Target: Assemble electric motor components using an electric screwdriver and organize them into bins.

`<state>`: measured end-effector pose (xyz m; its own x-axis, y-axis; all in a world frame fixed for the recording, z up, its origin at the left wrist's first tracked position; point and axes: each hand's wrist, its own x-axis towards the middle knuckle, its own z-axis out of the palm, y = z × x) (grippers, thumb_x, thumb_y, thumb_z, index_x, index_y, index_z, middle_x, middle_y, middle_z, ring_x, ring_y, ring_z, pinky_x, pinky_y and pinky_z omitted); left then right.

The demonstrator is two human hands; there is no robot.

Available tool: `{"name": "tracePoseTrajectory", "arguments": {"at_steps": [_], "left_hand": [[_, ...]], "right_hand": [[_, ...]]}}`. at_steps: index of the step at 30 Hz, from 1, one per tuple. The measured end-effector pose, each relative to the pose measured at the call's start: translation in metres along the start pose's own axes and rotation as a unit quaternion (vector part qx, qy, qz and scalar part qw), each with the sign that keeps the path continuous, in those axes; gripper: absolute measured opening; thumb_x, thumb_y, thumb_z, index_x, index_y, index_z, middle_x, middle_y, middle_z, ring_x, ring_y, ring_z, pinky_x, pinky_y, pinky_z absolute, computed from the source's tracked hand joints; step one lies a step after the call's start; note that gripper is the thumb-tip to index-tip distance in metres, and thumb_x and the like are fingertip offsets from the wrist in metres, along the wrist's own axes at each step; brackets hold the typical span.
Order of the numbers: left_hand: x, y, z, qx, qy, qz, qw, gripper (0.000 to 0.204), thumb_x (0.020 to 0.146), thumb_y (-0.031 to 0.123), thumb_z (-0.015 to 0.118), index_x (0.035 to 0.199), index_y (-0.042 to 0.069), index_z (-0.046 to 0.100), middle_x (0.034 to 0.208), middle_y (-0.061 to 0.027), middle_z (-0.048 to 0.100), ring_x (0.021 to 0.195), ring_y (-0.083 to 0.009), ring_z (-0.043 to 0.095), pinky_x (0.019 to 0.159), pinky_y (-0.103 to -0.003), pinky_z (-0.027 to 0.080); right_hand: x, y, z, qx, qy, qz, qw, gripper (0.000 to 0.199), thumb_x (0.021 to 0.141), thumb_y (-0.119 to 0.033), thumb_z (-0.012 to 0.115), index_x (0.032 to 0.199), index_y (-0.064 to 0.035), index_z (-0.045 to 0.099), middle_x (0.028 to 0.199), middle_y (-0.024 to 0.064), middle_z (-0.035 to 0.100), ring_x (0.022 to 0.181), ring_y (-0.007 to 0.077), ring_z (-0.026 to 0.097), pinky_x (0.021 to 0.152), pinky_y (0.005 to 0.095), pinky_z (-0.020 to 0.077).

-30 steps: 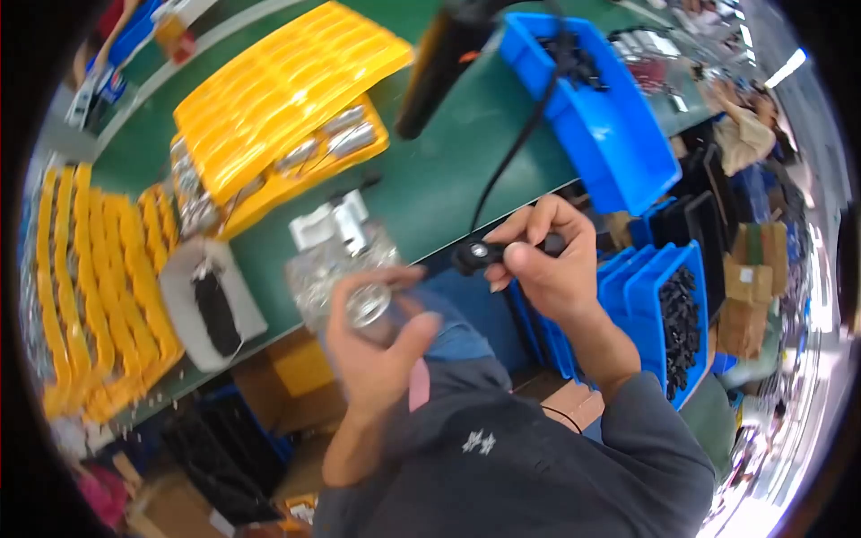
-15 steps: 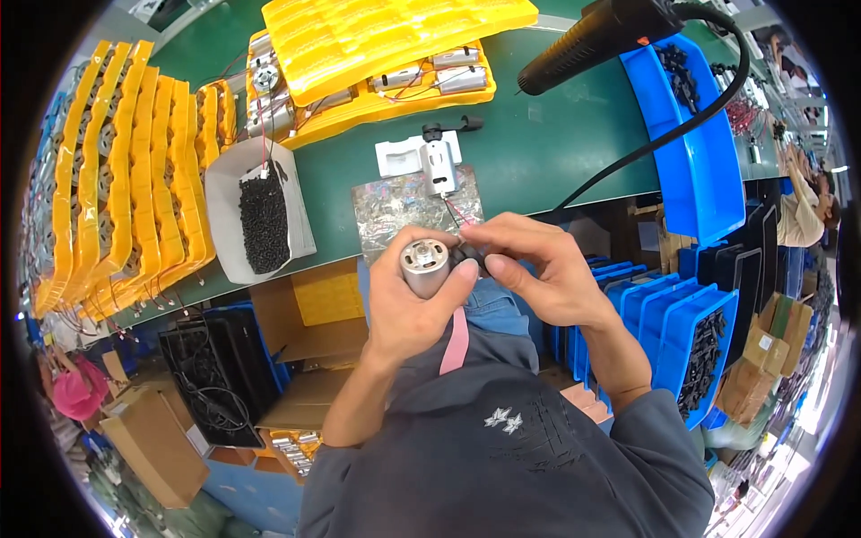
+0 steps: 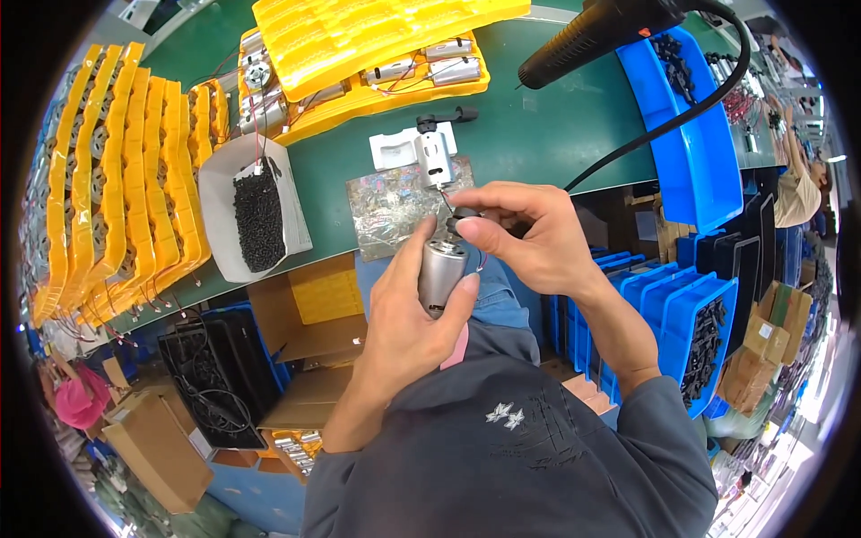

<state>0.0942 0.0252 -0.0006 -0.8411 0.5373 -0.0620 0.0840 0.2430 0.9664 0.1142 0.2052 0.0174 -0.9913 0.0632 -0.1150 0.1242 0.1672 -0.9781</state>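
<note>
The left hand [image 3: 408, 314] grips a silver motor [image 3: 441, 272] upright, fingers wrapped round its body, just off the near edge of the green tabletop [image 3: 529, 134], above the person's lap. The right hand [image 3: 529, 238] pinches a small black cap [image 3: 466, 218] between thumb and fingertips, right at the motor's top end; thin wires run from there.

On the tabletop by the near edge lies a shiny foil sheet [image 3: 395, 206], and touching its far side a white holder [image 3: 399, 148] with another motor [image 3: 435, 160] standing on it. To the left sits a white tray [image 3: 215, 193] of small black parts [image 3: 258, 215]. Yellow trays [image 3: 377, 54] with motors fill the far side; more yellow trays [image 3: 117, 179] are stacked along the left edge. A black heat gun [image 3: 592, 31] lies at the far right, its cable looping over a blue bin [image 3: 695, 170].
</note>
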Motion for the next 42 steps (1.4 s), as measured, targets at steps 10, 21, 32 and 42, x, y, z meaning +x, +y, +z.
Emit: {"name": "tracePoseTrajectory", "arguments": {"at_steps": [10,21,32,42], "left_hand": [[-0.001,0.006,0.002,0.071,0.031,0.012,0.997,0.061,0.078,0.012,0.065,0.130,-0.010,0.040,0.110,-0.0234,0.059,0.097,-0.0263,0.061,0.084,-0.032,0.046],[0.002,0.006,-0.003,0.045,0.039,0.055,0.997,0.061,0.079,0.011,0.066,0.127,-0.013,0.039,0.106,-0.0267,0.057,0.093,-0.0340,0.061,0.081,-0.037,0.047],[0.001,-0.007,0.003,0.033,0.032,0.026,0.999,0.061,0.078,0.010,0.067,0.126,-0.015,0.038,0.100,-0.0272,0.058,0.088,-0.0354,0.061,0.077,-0.038,0.048],[0.028,-0.024,0.015,-0.017,0.177,-0.013,0.984,0.047,0.078,0.012,0.065,0.114,-0.010,0.045,0.102,-0.0248,0.054,0.094,-0.0328,0.057,0.081,-0.037,0.046]], "right_hand": [[0.013,0.005,0.004,-0.157,-0.008,-0.172,0.973,0.022,0.083,-0.012,0.069,0.100,0.0027,0.067,0.081,0.0064,0.064,0.069,0.0062,0.055,0.057,0.0229,0.0443],[0.014,-0.004,0.008,0.040,-0.023,0.051,0.998,0.026,0.085,-0.015,0.067,0.103,0.0035,0.066,0.082,0.0055,0.064,0.070,0.0092,0.055,0.060,0.0244,0.0457],[0.016,0.001,0.007,-0.219,-0.079,-0.157,0.960,0.022,0.082,-0.005,0.065,0.102,0.0038,0.065,0.080,0.0150,0.064,0.067,0.0241,0.061,0.059,0.0302,0.0459],[0.076,0.001,0.000,-0.297,-0.097,-0.200,0.929,0.020,0.081,-0.008,0.063,0.098,0.0030,0.066,0.081,0.0159,0.064,0.069,0.0321,0.060,0.063,0.0361,0.0470]]}}
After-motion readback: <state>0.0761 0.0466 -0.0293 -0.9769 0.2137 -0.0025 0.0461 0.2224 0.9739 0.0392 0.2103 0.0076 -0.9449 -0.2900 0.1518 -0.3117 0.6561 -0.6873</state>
